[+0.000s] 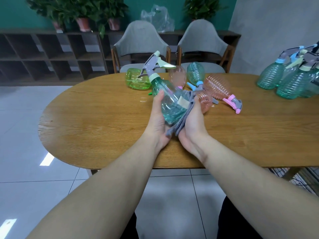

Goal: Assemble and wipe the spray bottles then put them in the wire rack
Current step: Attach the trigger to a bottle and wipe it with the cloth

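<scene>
My left hand (pixel 158 118) cradles the teal spray bottle (pixel 172 102) while my right hand (pixel 191 125) presses the grey cloth (pixel 183 121) against it. It tilts, nozzle up-left and away. The wire rack (pixel 300 178) is low to my right, nearer my right hand.

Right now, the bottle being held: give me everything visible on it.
The teal spray bottle is clear tinted plastic with a smooth body, a pale label patch, a pale green collar and a grey-and-cream trigger head screwed on. It is tilted, nozzle up and away, above the table. The left hand cups its base; the right hand presses a grey cloth against its side.
</scene>
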Motion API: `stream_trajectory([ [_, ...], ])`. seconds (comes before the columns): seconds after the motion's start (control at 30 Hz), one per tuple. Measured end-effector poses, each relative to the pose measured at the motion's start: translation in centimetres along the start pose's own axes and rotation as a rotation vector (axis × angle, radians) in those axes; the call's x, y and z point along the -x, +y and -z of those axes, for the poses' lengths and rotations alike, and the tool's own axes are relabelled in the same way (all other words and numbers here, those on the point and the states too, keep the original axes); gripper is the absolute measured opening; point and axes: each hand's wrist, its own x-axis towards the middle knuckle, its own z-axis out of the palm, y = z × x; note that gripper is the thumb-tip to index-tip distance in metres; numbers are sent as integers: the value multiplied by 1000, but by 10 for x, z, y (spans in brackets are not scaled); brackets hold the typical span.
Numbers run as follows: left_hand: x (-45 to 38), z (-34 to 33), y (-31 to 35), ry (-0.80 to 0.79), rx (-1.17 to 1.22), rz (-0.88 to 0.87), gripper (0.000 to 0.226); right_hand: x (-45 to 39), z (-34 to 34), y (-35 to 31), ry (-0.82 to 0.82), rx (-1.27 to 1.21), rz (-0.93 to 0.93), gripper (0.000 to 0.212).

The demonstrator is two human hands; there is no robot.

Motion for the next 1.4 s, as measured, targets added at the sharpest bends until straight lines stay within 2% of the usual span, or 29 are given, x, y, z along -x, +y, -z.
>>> stream_trajectory([
  [0.1,-6,-5,-5,15,-77,-65,76,5,3,-15,-44,-107,-32,68],
  [0.17,-11,-8,-9,11,-111,-142,64,8,6,-25,-74,-118,-57,67],
  [0.23,-11,-15,-11,-2,-158,-203,63,11,12,-35,-92,-97,-78,62],
  [0.4,-17,-29,-13,-40,-391,-260,52,11,40,-56,-79,-56,-123,56],
  [0.57,-26,-56,-17,-48,-567,-260,67,12,71,-84,-25,5,-171,52],
  [0.67,-31,-83,-17,-52,-629,-268,89,10,88,-105,18,35,-151,49],
  [0.77,-39,-109,-18,-43,-650,-270,86,9,106,-129,95,79,-117,51],
  [0.87,-45,-141,-24,-39,-749,-273,103,10,132,-155,127,108,-109,55],
  [0.9,-48,-150,-27,-47,-774,-265,107,10,140,-163,123,116,-101,53],
  [0.97,-53,-172,-35,-66,-792,-244,103,12,158,-179,130,125,-77,47],
  [1.03,-61,-192,-44,-71,-791,-236,95,11,175,-192,184,118,-52,41],
  [1.1,-66,-215,-53,-90,-838,-225,96,8,194,-205,305,131,-16,36],
  [1.2,-77,-247,-71,-152,-929,-211,85,6,223,-222,461,182,33,24],
  [1.4,-120,-301,-131,-222,-978,-175,87,1,282,-245,604,169,41,14],
])
